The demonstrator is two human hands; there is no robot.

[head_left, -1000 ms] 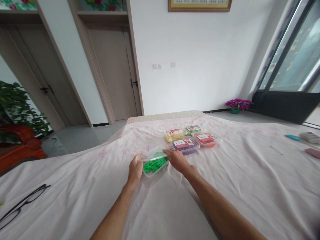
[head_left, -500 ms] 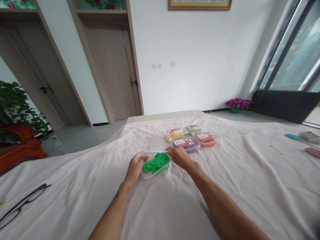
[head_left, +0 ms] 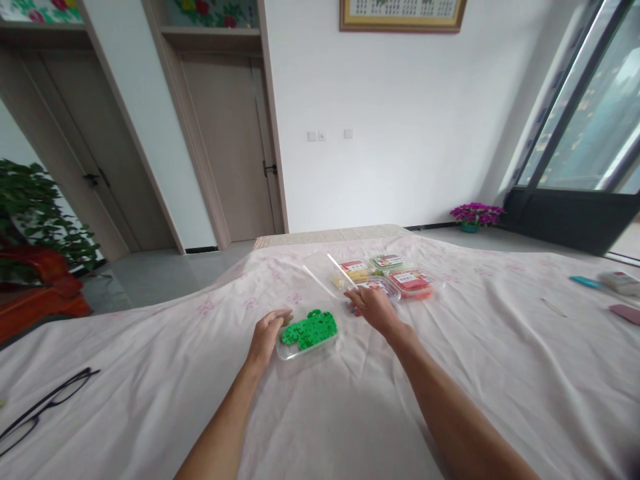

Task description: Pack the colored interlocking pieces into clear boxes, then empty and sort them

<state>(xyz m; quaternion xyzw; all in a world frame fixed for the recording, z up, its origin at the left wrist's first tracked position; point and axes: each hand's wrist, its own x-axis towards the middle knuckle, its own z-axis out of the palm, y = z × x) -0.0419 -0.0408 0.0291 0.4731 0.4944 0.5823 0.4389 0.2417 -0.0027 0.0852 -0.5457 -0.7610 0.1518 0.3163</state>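
Open clear tub (head_left: 310, 349) sits on the cloth-covered table (head_left: 320, 420), well in from the far edge, loaded with green flower-like pieces (head_left: 313, 329). Left hand (head_left: 267, 335) curls round the tub's far left corner, thumb and fingers closed on it, narrow grip. Right hand (head_left: 373, 308) pinches the clear lid (head_left: 323, 274) by its right end; lid is off the tub, tilted up, partly in front of the other boxes. Those four are lidded and labelled, clustered toward the far edge: yellow box (head_left: 354, 268) far left of the group, green box (head_left: 388, 261) far right, red box (head_left: 412, 280) near right, purple box (head_left: 385, 285) near left, partly covered by the right hand. Glasses (head_left: 45, 408) lie toward the table's left side, cut off by the frame. Toward the right side: thin stick (head_left: 554, 307), blue item (head_left: 585, 283), pale packet (head_left: 620, 283), dark pink item (head_left: 625, 314); can't read what the last few are. Behind the far edge, white wall (head_left: 350, 187) and closed door (head_left: 225, 143).
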